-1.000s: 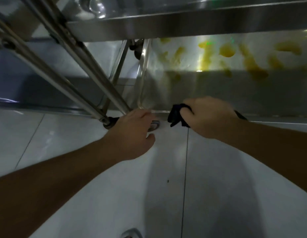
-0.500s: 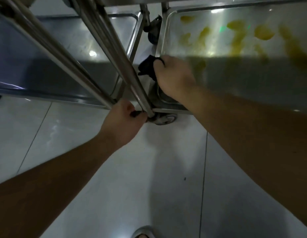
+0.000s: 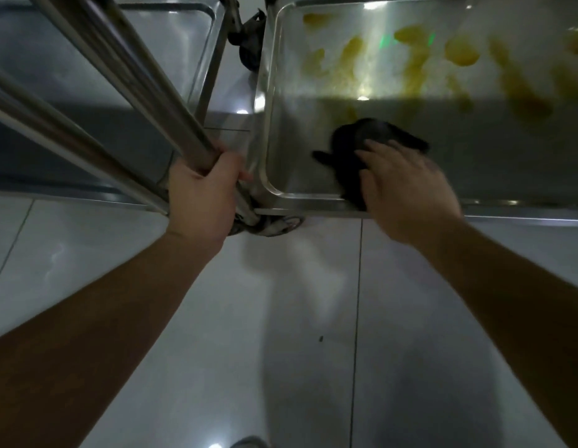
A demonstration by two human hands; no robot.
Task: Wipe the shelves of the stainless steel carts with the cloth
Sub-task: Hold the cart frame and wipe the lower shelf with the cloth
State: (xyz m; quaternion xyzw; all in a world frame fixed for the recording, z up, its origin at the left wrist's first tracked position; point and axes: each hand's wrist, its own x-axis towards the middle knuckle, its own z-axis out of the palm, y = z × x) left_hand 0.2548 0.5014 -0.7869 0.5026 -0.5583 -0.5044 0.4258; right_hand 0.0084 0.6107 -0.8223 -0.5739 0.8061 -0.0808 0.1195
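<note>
the right hand point(image 3: 407, 189) is blurred and covers part of the dark cloth point(image 3: 362, 137)

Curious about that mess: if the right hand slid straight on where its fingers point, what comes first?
Probably the yellow stains on the shelf, with the cloth under the right hand reaching them first.

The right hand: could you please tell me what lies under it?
Under the right hand lies a dark cloth, pressed on the steel shelf. Whether the shelf beneath the cloth is stained cannot be seen.
</note>
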